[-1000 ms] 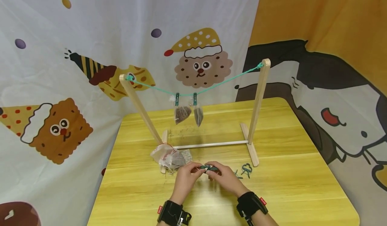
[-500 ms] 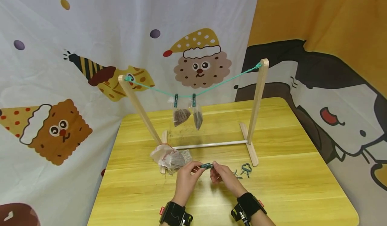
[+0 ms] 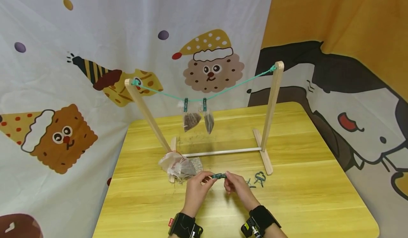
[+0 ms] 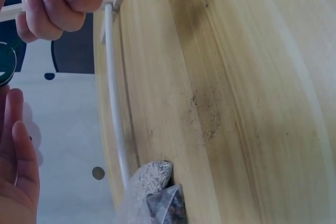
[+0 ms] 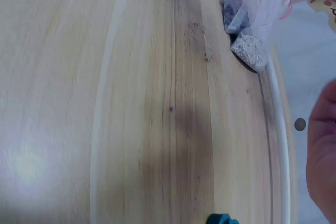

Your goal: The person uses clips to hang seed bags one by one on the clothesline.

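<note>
Head view. Both hands hold one green clip (image 3: pixel 219 176) between them, just above the table (image 3: pixel 302 195). The left hand (image 3: pixel 198 188) pinches the clip's left end with thumb and forefinger; the right hand (image 3: pixel 237 187) pinches the right end with its fingers curled. A second ago the right hand lay over the clip and hid most of it; half a second ago it had drawn back to the end, and the clip now shows full length between the two sets of fingertips. Judgement: the clip has been lifted and squared up in a two-handed grip, not yet carried toward the line (image 3: pixel 223 92). Spare clips (image 3: pixel 259 179) lie on the table just right of the right hand. A pile of bags (image 3: pixel 178 166) rests by the rack's left foot, near the left hand. Two bags (image 3: pixel 199 120) hang clipped at the middle of the line; they have not moved.

Left wrist view. The left palm (image 4: pixel 16 182) fills the lower left corner, fingers extended; the grip itself is out of frame. The right hand's curled fingers (image 4: pixel 58 3) show at top left. The rack's rail (image 4: pixel 115 108) and the bags (image 4: pixel 155 192) lie below.

Right wrist view. Only bare table, the bags (image 5: pixel 247 19), the rail (image 5: pixel 278 145) and a spare clip (image 5: pixel 220 219) at the bottom edge are visible. The grip cannot be read here.
</note>
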Demonstrator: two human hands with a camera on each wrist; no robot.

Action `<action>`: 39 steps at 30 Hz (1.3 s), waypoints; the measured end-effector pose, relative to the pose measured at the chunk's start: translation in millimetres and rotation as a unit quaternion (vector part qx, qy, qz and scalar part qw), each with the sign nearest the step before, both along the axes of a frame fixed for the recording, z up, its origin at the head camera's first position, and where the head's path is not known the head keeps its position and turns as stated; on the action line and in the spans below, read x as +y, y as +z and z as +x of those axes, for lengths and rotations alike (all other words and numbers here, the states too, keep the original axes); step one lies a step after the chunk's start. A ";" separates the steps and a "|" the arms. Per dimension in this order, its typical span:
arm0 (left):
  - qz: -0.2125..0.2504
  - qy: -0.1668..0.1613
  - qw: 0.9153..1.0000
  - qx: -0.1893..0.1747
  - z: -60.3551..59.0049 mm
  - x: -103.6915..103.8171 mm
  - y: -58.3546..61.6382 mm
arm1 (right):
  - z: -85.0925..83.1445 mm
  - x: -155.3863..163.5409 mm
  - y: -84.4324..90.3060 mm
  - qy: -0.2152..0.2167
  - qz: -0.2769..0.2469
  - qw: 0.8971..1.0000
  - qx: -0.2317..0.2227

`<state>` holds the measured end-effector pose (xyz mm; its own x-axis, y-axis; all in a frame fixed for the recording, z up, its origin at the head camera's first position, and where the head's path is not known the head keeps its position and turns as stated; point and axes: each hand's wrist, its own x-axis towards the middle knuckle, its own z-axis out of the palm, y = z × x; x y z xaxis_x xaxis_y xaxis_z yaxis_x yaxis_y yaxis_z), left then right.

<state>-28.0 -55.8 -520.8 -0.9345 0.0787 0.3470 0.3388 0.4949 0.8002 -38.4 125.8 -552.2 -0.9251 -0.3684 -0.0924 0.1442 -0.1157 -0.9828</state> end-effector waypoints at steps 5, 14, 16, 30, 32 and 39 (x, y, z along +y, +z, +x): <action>0.002 -0.017 1.000 -0.007 0.4 1.4 -3.4 | 5.1 -3.1 14.4 -0.039 0.004 0.999 0.017; -0.038 -0.020 0.999 -0.023 1.9 1.2 -5.3 | 7.7 -4.2 24.0 -0.091 0.022 0.996 0.008; -0.047 -0.019 0.998 -0.027 2.2 0.9 -5.8 | 7.8 -4.6 23.1 -0.093 0.024 0.995 0.006; -0.055 -0.013 0.996 -0.064 3.1 -0.2 -10.8 | 11.7 -7.0 25.6 -0.105 0.057 0.993 0.007; -0.057 -0.017 0.996 -0.066 3.5 0.0 -11.6 | 12.7 -6.7 24.4 -0.108 0.063 0.992 0.002; -0.058 -0.018 0.996 -0.072 3.2 -1.0 -16.8 | 13.0 -5.8 21.0 -0.116 0.064 0.991 -0.004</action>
